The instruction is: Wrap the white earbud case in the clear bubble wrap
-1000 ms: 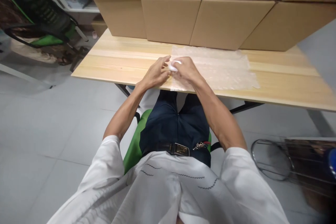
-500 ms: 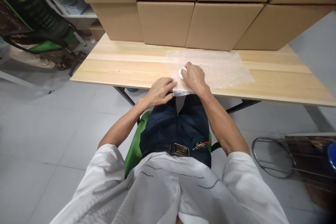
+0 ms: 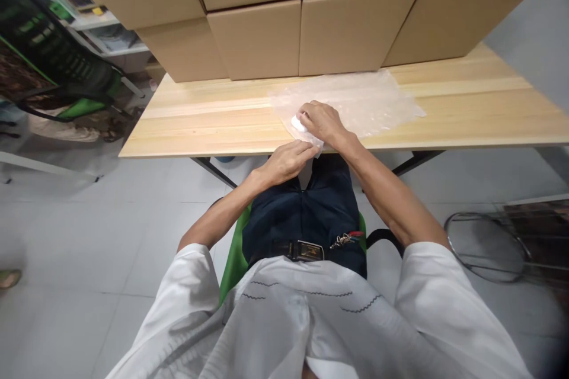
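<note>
A sheet of clear bubble wrap (image 3: 368, 103) lies spread on the wooden table, its near left corner reaching the front edge. My right hand (image 3: 323, 121) is closed on a small white rounded object (image 3: 299, 123) and rests it on that corner; its exact kind cannot be made out. At the table's front edge, my left hand (image 3: 288, 161) has its fingers together on the wrap's near edge, which is lifted and folded toward the white object. The fingertips of the left hand are partly hidden by the film.
Stacked cardboard boxes (image 3: 255, 41) stand along the back of the wooden table (image 3: 191, 124). A black and green mesh chair (image 3: 48, 47) is at the left, beside shelves. To the right is a round metal-framed item (image 3: 486, 249) near the floor.
My left hand has moved right and drawn up the near edge of the bubble wrap. The right hand still holds the white object, slightly more tilted. The view has turned a little.
</note>
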Tool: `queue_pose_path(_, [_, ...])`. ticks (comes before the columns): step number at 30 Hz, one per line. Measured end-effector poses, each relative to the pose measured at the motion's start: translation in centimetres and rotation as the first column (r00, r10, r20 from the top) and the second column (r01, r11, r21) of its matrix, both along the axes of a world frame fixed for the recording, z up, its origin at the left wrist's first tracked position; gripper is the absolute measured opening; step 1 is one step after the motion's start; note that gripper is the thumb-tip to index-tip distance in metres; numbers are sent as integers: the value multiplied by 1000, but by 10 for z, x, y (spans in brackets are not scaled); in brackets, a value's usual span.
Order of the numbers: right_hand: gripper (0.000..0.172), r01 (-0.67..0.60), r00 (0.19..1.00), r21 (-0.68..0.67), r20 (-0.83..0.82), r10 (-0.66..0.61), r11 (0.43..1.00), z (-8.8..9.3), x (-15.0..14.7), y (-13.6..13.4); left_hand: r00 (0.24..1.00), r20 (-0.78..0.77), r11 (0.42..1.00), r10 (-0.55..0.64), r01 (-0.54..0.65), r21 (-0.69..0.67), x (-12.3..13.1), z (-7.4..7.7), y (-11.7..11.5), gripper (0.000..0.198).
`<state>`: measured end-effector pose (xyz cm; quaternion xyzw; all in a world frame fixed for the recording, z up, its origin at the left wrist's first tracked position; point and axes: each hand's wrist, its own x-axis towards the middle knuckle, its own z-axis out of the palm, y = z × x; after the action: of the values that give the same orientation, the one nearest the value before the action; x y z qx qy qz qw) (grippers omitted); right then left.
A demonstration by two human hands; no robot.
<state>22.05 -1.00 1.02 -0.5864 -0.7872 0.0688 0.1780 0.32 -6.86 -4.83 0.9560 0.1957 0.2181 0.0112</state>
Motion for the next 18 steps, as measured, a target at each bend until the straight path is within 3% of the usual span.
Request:
queue_pose_path(2, [46,-36,999,19,-24,36,999,-3,9,0,994,99,999,-38,40,-14,-6,-5,10,52])
queue_pose_path(5, [51,-93,992,81,-74,99,992,-9,22,-7,986,164,997,37,-24,-79,-28,2,33,57])
queue_pose_path(7, [53,-119,987,114,-94,130,986,-14,32,-17,988,107,983,109,-91,-156,-46,14,50,68])
queue_pose_path(10, [55,-157,981,154,-90,172,976,-24,48,-34,992,-53,954,119,-129,-272,-59,30,65,83])
queue_pose_path(14, [60,-212,968,258,-74,239,942,-39,71,-49,987,-101,967,126,-145,-210,-50,27,49,106])
queue_pose_path(18, [65,-282,949,317,-46,311,906,-49,89,-51,978,-112,982,177,-183,-52,-30,12,22,94])
